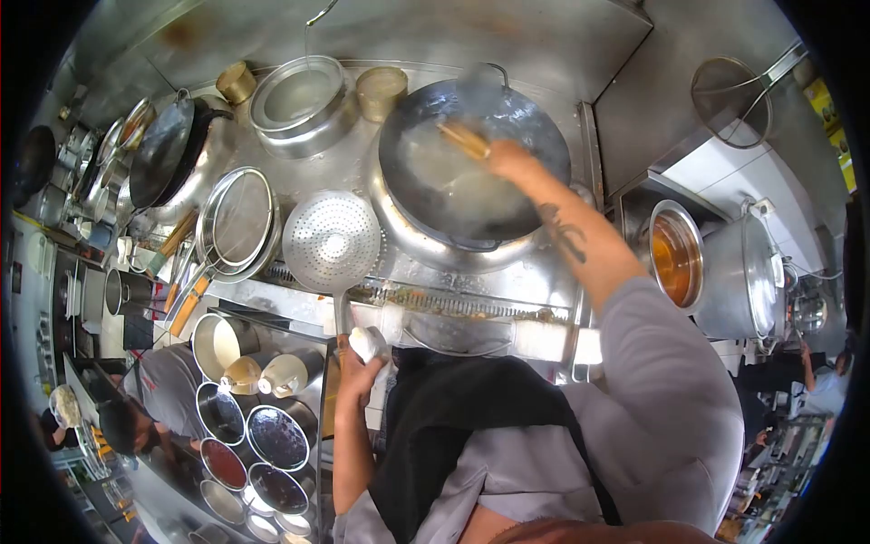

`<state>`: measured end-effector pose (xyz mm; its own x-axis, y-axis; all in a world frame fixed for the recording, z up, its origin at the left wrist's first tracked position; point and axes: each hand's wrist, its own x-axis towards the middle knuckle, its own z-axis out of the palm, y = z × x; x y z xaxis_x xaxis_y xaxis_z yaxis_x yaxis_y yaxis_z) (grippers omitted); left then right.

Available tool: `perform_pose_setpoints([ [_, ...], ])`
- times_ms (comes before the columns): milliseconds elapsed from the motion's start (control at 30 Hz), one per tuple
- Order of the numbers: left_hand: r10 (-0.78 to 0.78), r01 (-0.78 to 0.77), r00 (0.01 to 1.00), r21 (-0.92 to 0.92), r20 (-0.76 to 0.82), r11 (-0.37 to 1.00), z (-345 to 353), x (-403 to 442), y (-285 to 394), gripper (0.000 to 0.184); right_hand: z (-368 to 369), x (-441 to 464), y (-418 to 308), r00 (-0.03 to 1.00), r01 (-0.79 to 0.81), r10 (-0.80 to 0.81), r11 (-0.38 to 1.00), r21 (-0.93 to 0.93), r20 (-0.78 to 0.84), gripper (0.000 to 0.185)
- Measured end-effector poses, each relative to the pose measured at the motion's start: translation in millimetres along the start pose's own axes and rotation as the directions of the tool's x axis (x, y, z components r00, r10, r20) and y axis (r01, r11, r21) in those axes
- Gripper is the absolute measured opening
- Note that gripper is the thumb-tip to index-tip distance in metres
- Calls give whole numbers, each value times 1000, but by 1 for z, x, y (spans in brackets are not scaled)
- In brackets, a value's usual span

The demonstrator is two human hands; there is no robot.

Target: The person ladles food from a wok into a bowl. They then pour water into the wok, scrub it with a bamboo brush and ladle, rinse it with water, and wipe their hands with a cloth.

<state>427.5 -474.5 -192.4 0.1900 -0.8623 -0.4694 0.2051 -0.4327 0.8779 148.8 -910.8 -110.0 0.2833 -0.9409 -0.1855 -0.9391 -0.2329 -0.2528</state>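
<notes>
My right hand (509, 160) is closed round a bundled bamboo brush (464, 140) over the big dark wok (539, 109). Cloudy liquid (426, 161) lies in the wok, and steam blurs part of it. Lower down, my left hand (361, 367) grips the handle of a perforated skimmer (333, 240), with a white cloth (370, 344) bunched against the fingers. The skimmer's round metal bowl is left of the wok, above the stove's front edge.
Left of the skimmer stand a wire strainer (243, 218) and a dark wok (163, 154). Sauce pots (279, 437) fill the lower left, near another person (168, 390). At right are a bowl of orange liquid (675, 256) and a large pot (739, 276).
</notes>
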Motion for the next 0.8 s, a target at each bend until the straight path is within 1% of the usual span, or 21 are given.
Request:
perform_pose_setpoints([
  [33, 0, 0, 1000, 2, 1, 1000, 0, -5, 0, 60, 13, -7, -16, 999, 21, -21, 1000, 0, 45, 32],
  [67, -40, 40, 999, -91, -4, 995, -1, -8, 0, 61, 23, -22, -27, 995, 40, -39, 999, 0, 87, 32],
  [100, -77, 75, 997, -185, -5, 980, 0, -10, 2, 63, 25, -44, -30, 993, 76, -74, 997, -9, 96, 32],
  [133, -129, 131, 991, -297, 27, 946, 8, -20, 24, 60, 19, -72, -42, 988, 115, -113, 993, -19, 106, 32],
  [200, -121, 111, 993, -327, -10, 938, 13, -27, 31, 60, -7, -120, -40, 971, 147, -127, 985, -87, 200, 37],
  [233, -121, 99, 992, -351, -42, 931, 14, -29, 31, 60, -14, -125, -27, 972, 88, -62, 990, -111, 225, 36],
  [267, -126, 97, 990, -347, -62, 933, 16, -30, 32, 54, -21, -130, -12, 968, 28, 7, 990, -136, 250, 34],
  [300, -125, 97, 990, -349, -60, 932, 19, -33, 37, 54, -35, -126, 0, 961, 10, 50, 976, -215, 272, 35],
  [333, -122, 102, 992, -339, -37, 935, 22, -36, 45, 50, -33, -112, 21, 979, -7, 62, 963, -271, 196, 35],
  [367, -120, 109, 993, -326, -15, 939, 24, -36, 50, 45, -43, -98, 23, 979, -44, 106, 945, -324, 174, 32],
  [433, -137, 134, 990, -289, 10, 948, 27, -29, 52, 42, -41, -61, 32, 979, -125, 163, 952, -280, 119, 30],
  [467, -163, 167, 986, -250, 36, 954, 29, -28, 50, 39, -27, -61, 33, 978, -131, 171, 951, -281, 123, 30],
  [533, -167, 181, 983, -241, 75, 953, 30, -22, 39, 38, -8, -66, 24, 976, -193, 209, 958, -213, 55, 32],
  [567, -167, 188, 980, -235, 109, 954, 29, -18, 35, 38, -3, -84, 27, 981, -148, 173, 959, -241, 87, 34],
  [633, -173, 199, 977, -236, 129, 951, 30, -21, 41, 38, -26, -127, 25, 987, -60, 93, 969, -240, 129, 35],
  [700, -133, 150, 988, -291, 79, 945, 29, -28, 43, 39, -45, -129, 51, 984, -59, 98, 967, -247, 146, 37],
  [733, -132, 149, 988, -290, 78, 945, 27, -28, 41, 39, -58, -118, 57, 981, -64, 113, 955, -289, 158, 36],
  [767, -147, 163, 986, -285, 76, 945, 25, -29, 38, 40, -64, -106, 57, 984, -148, 169, 942, -301, 48, 31],
  [800, -165, 180, 983, -278, 75, 944, 24, -32, 35, 40, -67, -90, 54, 982, -181, 187, 948, -262, 0, 30],
])
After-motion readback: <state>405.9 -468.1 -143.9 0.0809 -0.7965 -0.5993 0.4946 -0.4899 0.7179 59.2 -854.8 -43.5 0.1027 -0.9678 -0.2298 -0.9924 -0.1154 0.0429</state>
